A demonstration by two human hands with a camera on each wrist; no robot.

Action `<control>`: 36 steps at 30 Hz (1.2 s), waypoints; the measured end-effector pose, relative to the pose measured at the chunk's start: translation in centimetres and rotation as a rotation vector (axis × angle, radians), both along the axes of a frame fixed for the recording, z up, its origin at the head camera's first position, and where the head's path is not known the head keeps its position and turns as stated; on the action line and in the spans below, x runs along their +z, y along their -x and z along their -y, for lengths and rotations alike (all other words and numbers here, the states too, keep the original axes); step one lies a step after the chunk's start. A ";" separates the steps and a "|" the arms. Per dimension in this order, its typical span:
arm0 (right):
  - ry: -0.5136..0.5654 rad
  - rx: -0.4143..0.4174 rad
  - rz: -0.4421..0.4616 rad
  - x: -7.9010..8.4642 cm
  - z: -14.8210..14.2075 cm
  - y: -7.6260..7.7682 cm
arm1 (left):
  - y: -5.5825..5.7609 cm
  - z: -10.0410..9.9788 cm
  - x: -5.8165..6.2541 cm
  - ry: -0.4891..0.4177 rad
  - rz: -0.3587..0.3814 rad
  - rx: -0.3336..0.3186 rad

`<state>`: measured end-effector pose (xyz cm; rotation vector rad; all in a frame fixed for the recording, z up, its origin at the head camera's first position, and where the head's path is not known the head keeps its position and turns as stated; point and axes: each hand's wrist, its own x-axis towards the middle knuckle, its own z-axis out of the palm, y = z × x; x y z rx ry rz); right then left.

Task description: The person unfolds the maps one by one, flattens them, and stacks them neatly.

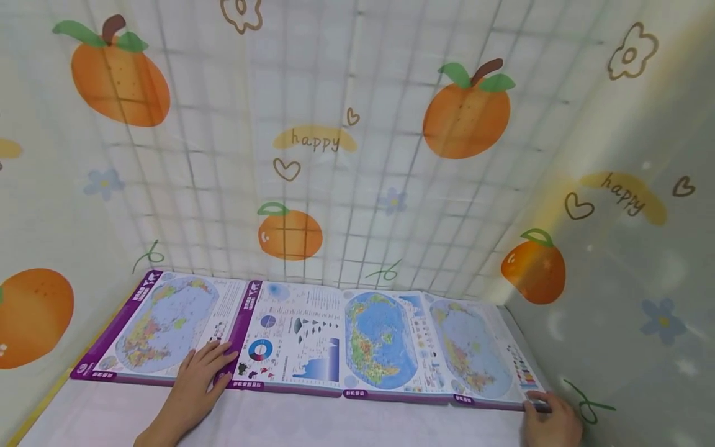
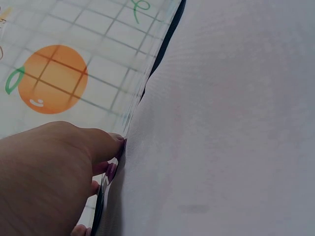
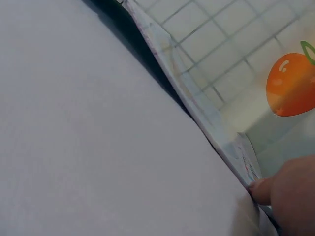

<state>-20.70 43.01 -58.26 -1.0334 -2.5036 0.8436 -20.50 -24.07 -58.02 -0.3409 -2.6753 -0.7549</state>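
Observation:
In the head view, several printed world maps with purple edges lie side by side in a row. My left hand (image 1: 195,388) rests with fingers spread over the lower right of the leftmost world map (image 1: 167,323) and the purple strip of the chart sheet (image 1: 287,335) beside it. Its thumb lies along the front edge, as the left wrist view also shows. At the far right end, my right hand (image 1: 553,422) pinches the front corner of the last world map (image 1: 475,347). The blue relief map (image 1: 382,338) lies between the hands. In the right wrist view, a fingertip (image 3: 261,191) meets the map's edge.
A white cloth (image 1: 313,419) covers the surface in front of the maps. Behind them rises a pale curtain (image 1: 357,180) printed with oranges and grid lines, which also runs along both sides. A yellow edge (image 1: 50,397) runs along the left.

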 end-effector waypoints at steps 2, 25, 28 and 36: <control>-0.003 -0.005 0.005 -0.2 -0.1 -0.1 | 0.1 0.0 0.0 0.000 0.013 -0.003; -0.017 -0.032 0.058 -0.1 0.1 -0.2 | 0.1 -0.2 0.2 0.003 0.012 -0.004; -0.009 -0.042 0.063 0.0 0.4 -0.2 | 0.0 -0.1 0.2 0.003 0.029 0.000; -0.007 -0.018 0.040 0.1 0.4 0.0 | 0.1 0.0 0.3 0.010 0.039 -0.002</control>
